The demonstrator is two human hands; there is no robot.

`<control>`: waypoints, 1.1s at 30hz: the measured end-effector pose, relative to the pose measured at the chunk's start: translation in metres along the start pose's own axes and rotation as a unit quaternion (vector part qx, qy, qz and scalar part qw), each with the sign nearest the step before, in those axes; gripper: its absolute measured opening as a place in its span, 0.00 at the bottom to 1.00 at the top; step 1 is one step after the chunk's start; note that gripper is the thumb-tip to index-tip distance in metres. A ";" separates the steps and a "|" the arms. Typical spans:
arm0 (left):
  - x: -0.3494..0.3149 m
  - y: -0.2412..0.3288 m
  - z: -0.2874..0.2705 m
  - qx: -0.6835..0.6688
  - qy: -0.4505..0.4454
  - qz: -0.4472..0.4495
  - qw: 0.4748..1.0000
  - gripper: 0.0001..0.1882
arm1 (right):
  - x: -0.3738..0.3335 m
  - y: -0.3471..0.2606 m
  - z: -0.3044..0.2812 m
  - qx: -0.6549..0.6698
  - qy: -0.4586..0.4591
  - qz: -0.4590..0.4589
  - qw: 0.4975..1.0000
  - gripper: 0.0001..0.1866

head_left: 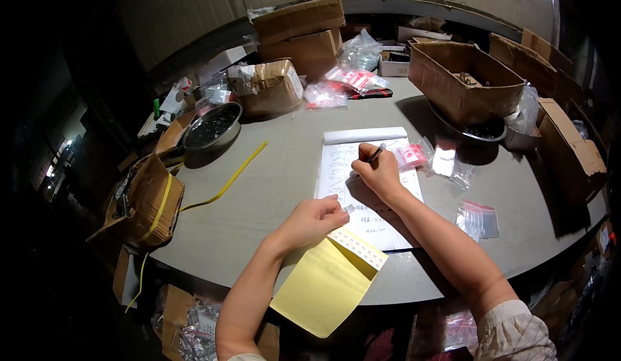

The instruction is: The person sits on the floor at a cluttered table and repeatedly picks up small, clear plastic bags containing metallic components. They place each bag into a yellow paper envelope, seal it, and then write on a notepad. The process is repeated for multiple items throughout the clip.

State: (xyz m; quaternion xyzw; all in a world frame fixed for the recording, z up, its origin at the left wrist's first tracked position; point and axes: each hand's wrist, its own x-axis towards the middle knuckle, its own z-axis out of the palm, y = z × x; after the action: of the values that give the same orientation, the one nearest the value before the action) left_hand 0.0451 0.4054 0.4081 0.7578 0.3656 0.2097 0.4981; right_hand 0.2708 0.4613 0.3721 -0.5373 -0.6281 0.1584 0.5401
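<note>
- Seen from above, a grey rounded table (278, 167) bears a sheaf of white paper (394, 222), lying near the front edge with its top sheets folded over; printed boxes and handwriting cover it.
- The right hand (381, 173) rests on the upper part of the paper, thumb and fingers pinching a dark pen (376, 153).
- The left hand (310, 222) is at the paper's lower left side, fingers curled and close together. A small greyish scrap (350, 208) shows by the thumb tip; whether it is pinched, I cannot tell.
- Below that hand, a yellow sheet (320, 286) with a white label strip (358, 248) along its upper side overhangs the table edge.
- Right of the paper are red-and-clear plastic bags (410, 157) and, nearer the front, small clear bags (479, 220).
- On the left, a yellow strap (240, 171) trails from a cardboard box (150, 199), with a metal bowl (223, 140) behind.
- At the far right, an open brown carton (446, 93) sits above another bowl (484, 140).
</note>
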 end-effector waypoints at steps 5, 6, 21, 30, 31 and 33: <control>0.000 -0.001 -0.003 0.003 -0.005 -0.019 1.000 0.19 | 0.001 -0.003 -0.001 0.076 0.003 0.034 0.997 0.09; 0.000 -0.003 -0.002 0.012 0.005 0.004 1.000 0.19 | 0.001 -0.004 -0.002 0.112 0.003 0.054 0.992 0.09; -0.003 0.011 0.006 -0.105 0.060 -0.050 0.991 0.12 | -0.011 -0.058 -0.017 0.349 -0.131 0.143 0.917 0.26; -0.006 0.021 0.007 -0.114 0.070 -0.065 0.989 0.13 | -0.014 -0.055 -0.014 0.265 -0.146 0.075 0.950 0.28; -0.006 0.021 0.007 -0.116 0.073 -0.069 0.988 0.13 | -0.015 -0.056 -0.013 0.254 -0.154 0.052 0.953 0.28; -0.008 0.024 0.007 -0.102 0.075 -0.068 0.990 0.15 | -0.017 -0.057 -0.011 0.240 -0.170 0.059 0.954 0.28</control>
State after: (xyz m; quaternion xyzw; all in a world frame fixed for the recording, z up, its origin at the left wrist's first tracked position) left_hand 0.0530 0.3893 0.4278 0.6587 0.4293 0.2675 0.5570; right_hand 0.2489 0.4212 0.4121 -0.3931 -0.6212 0.4252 0.5279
